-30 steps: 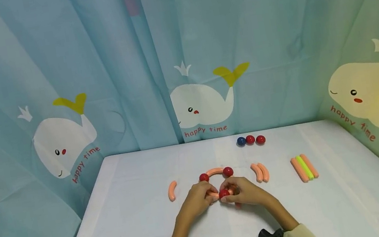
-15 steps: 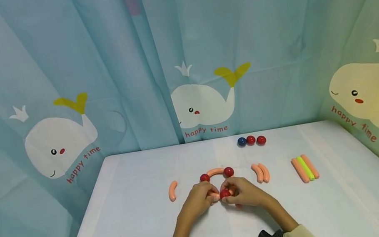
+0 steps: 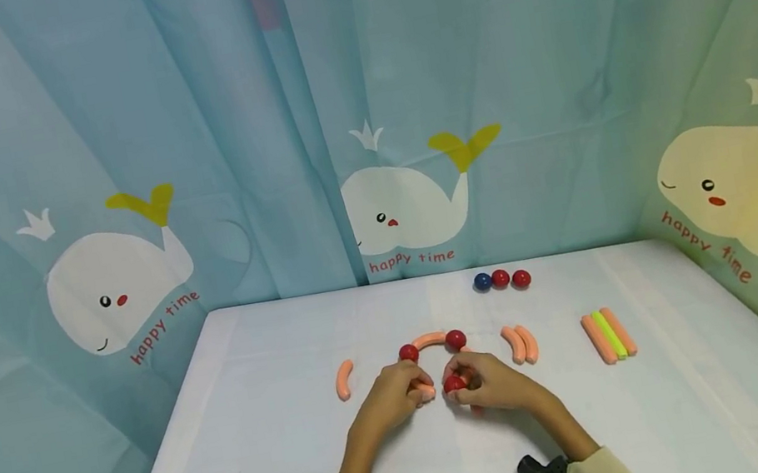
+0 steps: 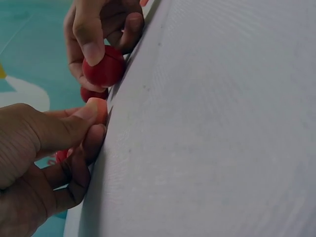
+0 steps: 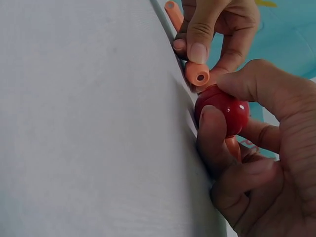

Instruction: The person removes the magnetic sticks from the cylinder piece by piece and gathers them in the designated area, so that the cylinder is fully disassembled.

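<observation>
My left hand (image 3: 388,397) pinches a curved orange tube (image 5: 194,70) between thumb and fingers; the tube's end, with a small dark hole, faces the other hand. Thumb and index finger of my right hand (image 3: 493,382) grip a glossy red ball (image 5: 228,114). In the head view a narrow gap separates ball and tube end. Beyond the hands, an arched orange tube (image 3: 430,339) joins a red ball (image 3: 408,353) on the left to another red ball (image 3: 455,340) on the right. Fingers hide the lower sides of this ring. An orange end (image 3: 477,411) shows under the right hand.
On the white table (image 3: 266,459) lie a single curved tube (image 3: 345,380) at left and two curved tubes (image 3: 520,345) at right. Straight orange and green tubes (image 3: 610,335) lie farther right. A blue ball (image 3: 482,282) and two red balls (image 3: 511,279) sit near the back edge.
The red ball in my right hand has shifted slightly right, away from the tube end. My left hand has drawn slightly left, so a gap now shows between them.
</observation>
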A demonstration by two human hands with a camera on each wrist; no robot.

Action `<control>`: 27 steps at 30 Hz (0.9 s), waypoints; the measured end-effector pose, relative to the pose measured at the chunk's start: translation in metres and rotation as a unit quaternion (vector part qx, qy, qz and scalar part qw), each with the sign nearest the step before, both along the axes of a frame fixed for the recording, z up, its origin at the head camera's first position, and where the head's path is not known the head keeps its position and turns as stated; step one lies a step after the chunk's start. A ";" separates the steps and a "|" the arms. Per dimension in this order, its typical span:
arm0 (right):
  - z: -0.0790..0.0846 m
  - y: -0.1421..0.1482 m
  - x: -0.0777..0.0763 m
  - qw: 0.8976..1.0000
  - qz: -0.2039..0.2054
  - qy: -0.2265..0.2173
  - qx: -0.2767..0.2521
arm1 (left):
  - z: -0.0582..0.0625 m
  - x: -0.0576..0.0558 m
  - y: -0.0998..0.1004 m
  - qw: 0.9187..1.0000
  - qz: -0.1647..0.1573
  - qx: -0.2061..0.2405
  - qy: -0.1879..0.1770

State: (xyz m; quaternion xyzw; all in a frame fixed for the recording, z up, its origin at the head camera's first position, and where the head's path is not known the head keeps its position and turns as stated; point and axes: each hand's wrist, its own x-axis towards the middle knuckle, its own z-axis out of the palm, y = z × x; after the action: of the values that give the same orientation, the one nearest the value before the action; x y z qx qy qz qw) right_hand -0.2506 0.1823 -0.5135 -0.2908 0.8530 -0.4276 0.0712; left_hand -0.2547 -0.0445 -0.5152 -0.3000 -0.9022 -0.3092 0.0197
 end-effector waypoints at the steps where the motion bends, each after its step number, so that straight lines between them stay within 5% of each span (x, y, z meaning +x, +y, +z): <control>1: 0.001 0.000 0.000 1.000 0.000 0.001 0.004 | 0.000 0.000 -0.001 1.000 -0.002 -0.001 -0.001; 9: 0.003 0.000 -0.001 1.000 0.006 0.007 0.018 | 0.004 0.000 -0.005 1.000 -0.005 0.003 0.013; 16: 0.005 0.001 -0.002 0.999 -0.022 0.036 0.006 | 0.010 0.004 -0.003 0.995 0.077 0.046 0.052; 19: 0.008 -0.002 -0.002 0.995 -0.070 0.070 -0.015 | 0.011 0.004 -0.002 0.991 0.109 0.060 0.047; 24: 0.012 -0.006 -0.002 0.972 -0.184 0.142 -0.012 | 0.009 0.004 -0.002 0.986 0.142 0.084 0.008; 27: 0.011 -0.006 -0.003 0.963 -0.210 0.169 0.010 | 0.007 0.005 -0.003 0.985 0.149 0.087 -0.010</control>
State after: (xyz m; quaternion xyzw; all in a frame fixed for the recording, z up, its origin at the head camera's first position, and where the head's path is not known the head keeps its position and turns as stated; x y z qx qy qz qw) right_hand -0.2536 0.1763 -0.5026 -0.1724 0.8987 -0.3690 -0.1627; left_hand -0.2495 -0.0474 -0.5082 -0.1562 -0.9067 -0.3832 0.0822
